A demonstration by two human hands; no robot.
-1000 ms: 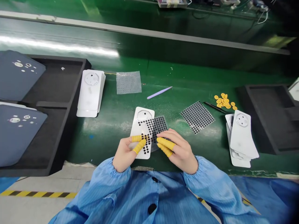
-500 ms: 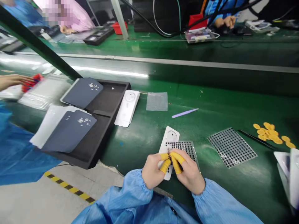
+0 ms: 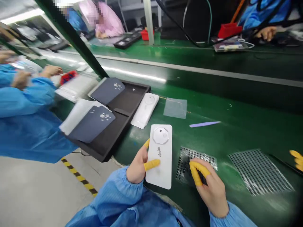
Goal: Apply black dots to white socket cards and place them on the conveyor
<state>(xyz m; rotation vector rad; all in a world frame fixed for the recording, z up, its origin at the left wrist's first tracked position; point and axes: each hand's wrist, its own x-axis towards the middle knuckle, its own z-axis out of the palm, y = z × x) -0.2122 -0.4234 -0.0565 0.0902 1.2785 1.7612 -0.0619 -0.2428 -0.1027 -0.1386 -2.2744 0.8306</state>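
My left hand (image 3: 138, 165), with yellow finger cots, grips a white phone back cover (image 3: 164, 170) by its left edge, thumb across the front. The cover has a round camera ring at the top and small dark writing below it. My right hand (image 3: 211, 184), also in yellow finger cots, is closed in a pinch over the clear sheet of black dots (image 3: 181, 167). Whatever may be between those fingertips is too small to make out. A second dotted sheet (image 3: 260, 170) lies farther right.
Purple tweezers (image 3: 204, 124) and a translucent square (image 3: 175, 108) lie beyond my hands. Left of these are white phone covers (image 3: 144, 110) and a black tray (image 3: 139, 88) with dark blue covers (image 3: 94, 124). Yellow finger cots (image 3: 298, 160) sit at far right. A co-worker's blue sleeve (image 3: 42, 97) is at left.
My hands, together over the cover and dotted sheet before, are now apart. The cover is raised in my left hand; my right hand has moved right with the sheet. The view has swung left.
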